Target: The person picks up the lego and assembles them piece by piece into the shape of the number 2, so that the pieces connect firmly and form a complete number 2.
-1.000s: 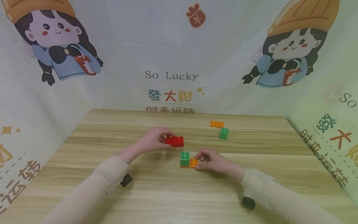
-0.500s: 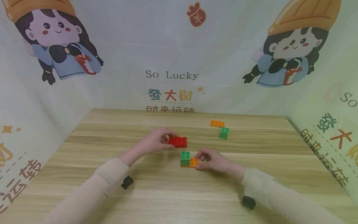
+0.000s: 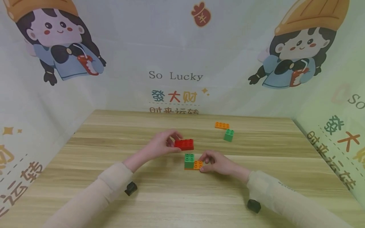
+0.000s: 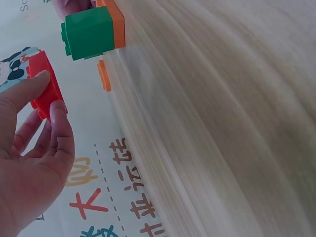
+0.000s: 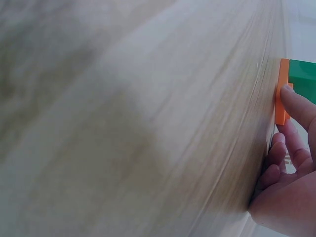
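Note:
My left hand (image 3: pixel 163 142) pinches a red toy building brick (image 3: pixel 184 144) between thumb and fingers, holding it above the table behind the other bricks. In the left wrist view the red brick (image 4: pixel 45 86) is tilted, its studs facing left. A green brick (image 3: pixel 189 161) is stacked on the left half of a flat orange brick (image 3: pixel 198 165), which lies on the table with bare studs on its right. My right hand (image 3: pixel 218 163) grips the orange brick's right end. Thumb and finger take hold of that orange brick (image 5: pixel 282 94) from opposite sides in the right wrist view.
Farther back on the wooden table (image 3: pixel 159 202) lie another flat orange brick (image 3: pixel 221 125) and a small green brick (image 3: pixel 228 135), close together. Printed cloth (image 3: pixel 128 47) hangs behind the table and along its sides. A dark wrist camera (image 3: pixel 131 188) sits beneath the left sleeve.
My left hand has carried the red brick a little to the right, nearly above and behind the green brick. My right hand keeps its grip on the orange brick in the same place.

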A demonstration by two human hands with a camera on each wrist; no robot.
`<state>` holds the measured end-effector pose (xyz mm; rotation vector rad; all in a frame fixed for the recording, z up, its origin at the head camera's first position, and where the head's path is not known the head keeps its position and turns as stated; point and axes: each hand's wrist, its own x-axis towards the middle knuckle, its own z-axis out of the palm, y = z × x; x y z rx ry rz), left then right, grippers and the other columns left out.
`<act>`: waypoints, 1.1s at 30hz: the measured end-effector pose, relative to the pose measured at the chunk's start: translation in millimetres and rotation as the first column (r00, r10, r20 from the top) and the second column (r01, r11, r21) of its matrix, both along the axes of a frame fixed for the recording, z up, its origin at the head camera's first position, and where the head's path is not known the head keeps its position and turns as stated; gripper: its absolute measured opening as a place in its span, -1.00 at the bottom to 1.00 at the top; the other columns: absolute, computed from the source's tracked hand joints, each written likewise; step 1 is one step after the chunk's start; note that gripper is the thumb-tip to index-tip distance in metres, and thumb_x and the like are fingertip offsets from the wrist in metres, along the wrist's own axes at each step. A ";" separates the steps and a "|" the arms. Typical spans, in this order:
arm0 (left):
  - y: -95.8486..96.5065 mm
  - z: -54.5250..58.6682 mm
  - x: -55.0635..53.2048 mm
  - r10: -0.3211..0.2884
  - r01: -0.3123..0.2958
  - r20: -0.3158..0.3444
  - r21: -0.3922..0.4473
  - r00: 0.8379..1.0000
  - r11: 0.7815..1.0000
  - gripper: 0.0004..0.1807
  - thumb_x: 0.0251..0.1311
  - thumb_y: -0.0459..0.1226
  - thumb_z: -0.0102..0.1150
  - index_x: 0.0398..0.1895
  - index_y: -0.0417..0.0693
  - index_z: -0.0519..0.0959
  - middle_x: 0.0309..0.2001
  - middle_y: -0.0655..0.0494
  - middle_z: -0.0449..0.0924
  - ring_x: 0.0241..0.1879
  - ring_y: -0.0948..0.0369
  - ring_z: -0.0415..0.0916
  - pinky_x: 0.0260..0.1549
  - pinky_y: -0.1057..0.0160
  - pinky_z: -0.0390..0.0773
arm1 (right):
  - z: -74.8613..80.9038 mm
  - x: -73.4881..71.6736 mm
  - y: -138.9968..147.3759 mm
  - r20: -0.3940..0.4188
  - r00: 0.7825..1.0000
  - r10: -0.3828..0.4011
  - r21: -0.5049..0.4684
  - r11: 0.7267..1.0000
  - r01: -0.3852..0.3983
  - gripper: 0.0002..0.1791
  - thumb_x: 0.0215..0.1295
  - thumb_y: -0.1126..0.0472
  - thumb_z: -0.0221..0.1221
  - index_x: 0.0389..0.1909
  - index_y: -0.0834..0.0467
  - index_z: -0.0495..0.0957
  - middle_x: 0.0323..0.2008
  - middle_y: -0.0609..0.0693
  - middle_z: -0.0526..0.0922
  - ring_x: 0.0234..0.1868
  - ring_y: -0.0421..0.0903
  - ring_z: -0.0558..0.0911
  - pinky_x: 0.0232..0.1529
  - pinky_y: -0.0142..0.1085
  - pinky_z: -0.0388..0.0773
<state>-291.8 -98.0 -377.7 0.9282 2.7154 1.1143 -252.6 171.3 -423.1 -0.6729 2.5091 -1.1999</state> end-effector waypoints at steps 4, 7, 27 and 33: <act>0.6 0.2 1.1 -0.006 0.006 0.004 0.017 1.000 1.000 -0.58 0.06 -0.31 0.44 0.00 -0.04 0.54 -0.06 0.02 0.64 -0.32 0.26 0.54 -0.23 0.36 0.62 | 0.8 0.3 -0.2 0.002 1.000 -0.001 0.001 1.000 0.001 -0.69 0.22 0.18 0.34 -0.09 0.22 0.56 -0.26 0.07 0.49 -0.31 -0.13 0.36 -0.31 -0.42 0.29; 1.3 0.3 1.3 -0.010 0.010 0.004 0.021 1.000 1.000 -0.60 0.06 -0.33 0.44 -0.01 -0.04 0.55 -0.06 0.01 0.64 -0.32 0.25 0.54 -0.24 0.36 0.63 | 0.9 0.3 -0.5 0.004 1.000 -0.008 0.013 1.000 0.008 -0.70 0.22 0.17 0.34 -0.09 0.20 0.57 -0.26 0.06 0.49 -0.30 -0.13 0.36 -0.30 -0.42 0.30; 9.2 3.1 13.6 -0.058 0.054 0.036 0.084 0.998 0.995 -0.61 0.04 -0.48 0.35 -0.02 -0.16 0.55 -0.09 -0.04 0.65 -0.28 0.24 0.55 -0.25 0.41 0.63 | 0.7 0.4 0.0 0.012 1.000 -0.008 0.013 1.000 0.008 -0.69 0.21 0.17 0.35 -0.09 0.20 0.57 -0.25 0.06 0.50 -0.30 -0.13 0.37 -0.29 -0.41 0.30; 12.8 2.2 17.6 -0.052 0.048 0.051 0.082 0.997 0.996 -0.62 0.04 -0.48 0.36 -0.04 -0.12 0.55 -0.10 -0.01 0.64 -0.29 0.24 0.54 -0.25 0.40 0.63 | 1.5 1.7 -0.2 0.011 1.000 -0.007 0.008 1.000 0.007 -0.69 0.22 0.17 0.34 -0.08 0.20 0.56 -0.26 0.04 0.49 -0.30 -0.14 0.37 -0.30 -0.42 0.30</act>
